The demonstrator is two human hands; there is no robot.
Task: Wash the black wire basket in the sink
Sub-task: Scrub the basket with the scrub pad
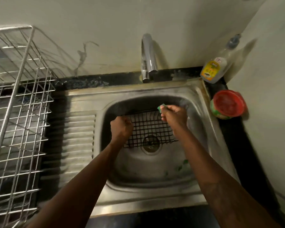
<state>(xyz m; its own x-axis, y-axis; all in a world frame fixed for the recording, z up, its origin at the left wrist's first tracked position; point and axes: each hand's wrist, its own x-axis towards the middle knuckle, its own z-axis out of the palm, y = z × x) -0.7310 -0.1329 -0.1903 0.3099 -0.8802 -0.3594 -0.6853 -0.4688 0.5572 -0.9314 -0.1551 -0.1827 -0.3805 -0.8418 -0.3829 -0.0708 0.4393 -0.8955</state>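
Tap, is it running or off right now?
Off, it seems: no stream falls from the tap spout into the sink, though the picture is somewhat blurred.

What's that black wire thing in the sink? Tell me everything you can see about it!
The black wire basket is a grid of thin dark wires making little squares, and it looks like coated metal. It is down inside the steel sink and seems tilted rather than flat. The drain shows through its lower squares. The left hand grips its left edge. The right hand holds a green scrubber at its far right corner. It is too blurry to tell if it is wet.
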